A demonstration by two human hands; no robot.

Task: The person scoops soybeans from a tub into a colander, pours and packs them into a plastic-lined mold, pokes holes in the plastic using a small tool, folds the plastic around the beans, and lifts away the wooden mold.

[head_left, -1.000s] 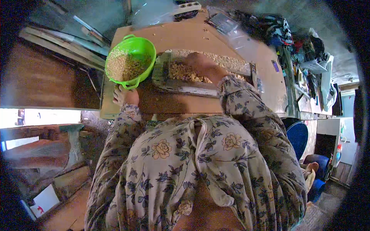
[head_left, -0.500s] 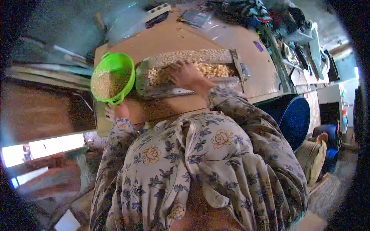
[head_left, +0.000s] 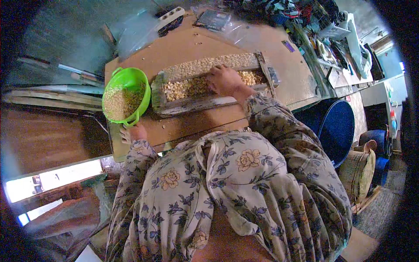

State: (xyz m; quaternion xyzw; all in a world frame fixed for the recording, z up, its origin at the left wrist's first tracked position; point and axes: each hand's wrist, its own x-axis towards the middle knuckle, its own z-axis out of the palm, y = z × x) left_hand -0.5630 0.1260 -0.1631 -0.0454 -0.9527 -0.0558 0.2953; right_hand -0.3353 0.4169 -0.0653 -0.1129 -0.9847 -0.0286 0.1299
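Brown board makes the one tabletop (head_left: 174,44), and beside its right edge stands one large blue barrel (head_left: 339,131), which shows more fully than one second ago. On the tabletop lies one long wooden tray (head_left: 196,105) with two rows of pale kernels (head_left: 176,91), one behind the other. Left of the tray, just beside it, one green basin (head_left: 136,78) with two handles is tilted, and small pale grain (head_left: 117,105) lies in it.

Two hands are at work. The right hand (head_left: 226,81) is farther right along the front row than half a second ago; its fingers are bent down upon the kernels, but I cannot tell if it grasps some. The left hand (head_left: 137,132) stays at the basin's lower handle, as before; whether it grips, I cannot tell. At the far edge is one pale socket strip (head_left: 170,16).
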